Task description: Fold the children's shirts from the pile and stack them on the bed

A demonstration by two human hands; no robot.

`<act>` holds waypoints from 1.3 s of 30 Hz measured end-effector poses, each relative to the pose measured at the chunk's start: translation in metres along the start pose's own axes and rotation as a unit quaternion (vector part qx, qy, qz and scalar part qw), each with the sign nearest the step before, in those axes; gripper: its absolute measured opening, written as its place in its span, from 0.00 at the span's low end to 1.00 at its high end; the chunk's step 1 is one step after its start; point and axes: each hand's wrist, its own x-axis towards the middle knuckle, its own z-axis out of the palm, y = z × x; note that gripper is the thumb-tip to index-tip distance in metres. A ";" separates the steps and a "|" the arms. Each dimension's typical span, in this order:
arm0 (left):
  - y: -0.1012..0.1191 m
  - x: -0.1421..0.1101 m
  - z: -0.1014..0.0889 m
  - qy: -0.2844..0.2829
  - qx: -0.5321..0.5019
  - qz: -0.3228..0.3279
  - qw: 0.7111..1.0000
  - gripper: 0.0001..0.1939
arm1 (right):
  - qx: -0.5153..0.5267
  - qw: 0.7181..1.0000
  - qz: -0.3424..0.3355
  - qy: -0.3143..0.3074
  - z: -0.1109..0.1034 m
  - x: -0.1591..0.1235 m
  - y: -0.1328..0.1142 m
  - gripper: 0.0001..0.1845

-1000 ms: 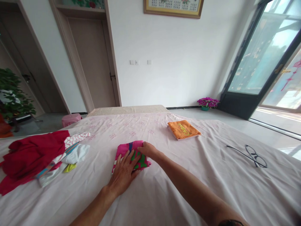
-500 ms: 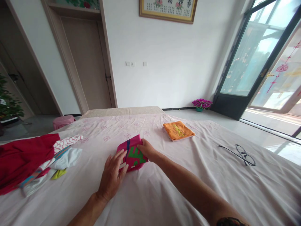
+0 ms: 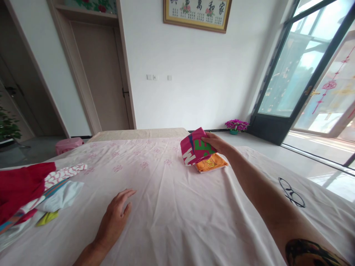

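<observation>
The folded pink garment was tilted over the near-left part of the folded orange garment, gripped at its right edge by the right hand. The left hand, empty and loosely open, hovered low over the pale sheet, between the pink garment and the heaped clothes at left. Glasses lay right.

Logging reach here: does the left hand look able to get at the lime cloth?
Probably yes: the left hand is empty, and only bare sheet shows between it and the lime cloth.
</observation>
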 end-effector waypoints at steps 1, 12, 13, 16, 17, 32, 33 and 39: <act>0.000 0.000 0.000 -0.006 -0.002 -0.007 1.000 0.18 | -0.004 1.000 0.002 0.016 -0.009 0.003 0.002 0.17; -0.006 0.004 0.006 -0.031 0.010 -0.017 0.999 0.17 | -0.031 0.991 0.112 0.073 -0.065 0.021 0.059 0.11; -0.007 0.003 0.006 -0.033 0.013 -0.018 0.999 0.17 | -0.023 0.992 0.107 0.067 -0.068 0.022 0.060 0.11; -0.009 0.003 0.007 -0.038 0.018 -0.019 0.999 0.17 | -0.042 0.989 0.123 0.076 -0.075 0.023 0.069 0.11; -0.009 0.003 0.008 -0.039 0.019 -0.018 0.999 0.17 | -0.060 0.986 0.133 0.086 -0.076 0.023 0.072 0.10; -0.012 0.002 0.010 -0.077 0.033 -0.029 0.996 0.17 | -0.356 0.913 0.140 0.138 -0.087 0.029 0.107 0.16; -0.012 0.002 0.010 -0.082 0.033 -0.031 0.996 0.17 | -0.380 0.902 0.137 0.153 -0.086 0.031 0.108 0.18; -0.014 0.000 0.012 -0.094 0.033 -0.036 0.994 0.18 | -0.522 0.817 0.066 0.236 -0.057 0.032 0.115 0.31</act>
